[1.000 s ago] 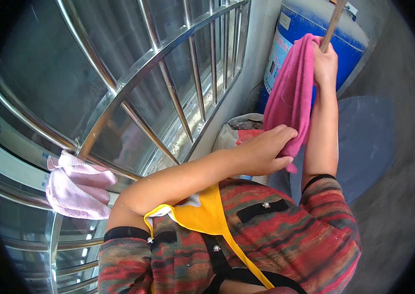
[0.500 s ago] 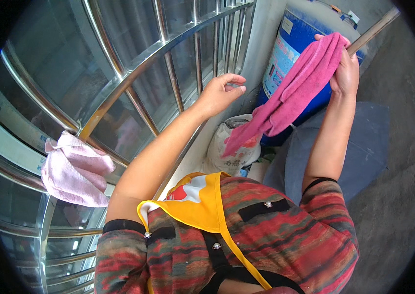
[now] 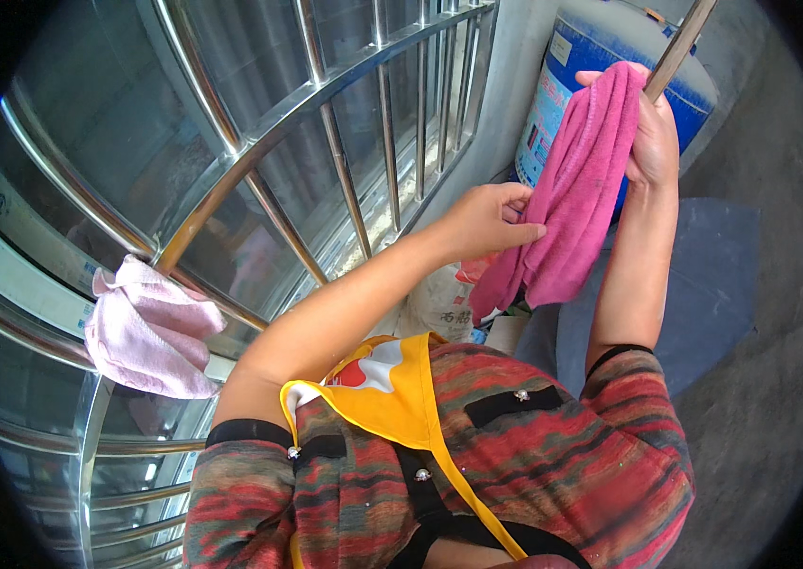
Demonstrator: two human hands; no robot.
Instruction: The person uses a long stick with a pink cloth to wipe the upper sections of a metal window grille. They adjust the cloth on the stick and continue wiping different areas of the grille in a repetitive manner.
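While the striped shirt (image 3: pixel 553 455) fills 5 to 6 o'clock nearest the lens, the left hand (image 3: pixel 492 220) meets the pink cloth (image 3: pixel 577 180) at its 9 o'clock edge. Left fingers part-curled, thumb against the fabric; whether they pinch it, cannot tell. Cloth lies at 2 o'clock in view, hanging in lengthwise folds, top toward 1, loose end toward 7. Right hand (image 3: pixel 656 142) is closed round its top, fingertips showing past the cloth. Wooden stick (image 3: pixel 681 47) runs from that hand toward 1 o'clock; lower end hidden.

Step in hand (judged): left side arranging the hanging folds, right side bearing the weight. Next move (judged): calls for the left fingers to close on a fold, right grip steady.

Versus half a second ago: left hand then apart from the cloth, now at it; cloth hangs steeper; stick stands more upright.

Farther: pale cloth (image 3: pixel 150 332) over the railing (image 3: pixel 273 123), near 9 o'clock; white sack (image 3: pixel 435 294) below the pink cloth; blue barrel (image 3: pixel 601 28) beyond, toward 1.
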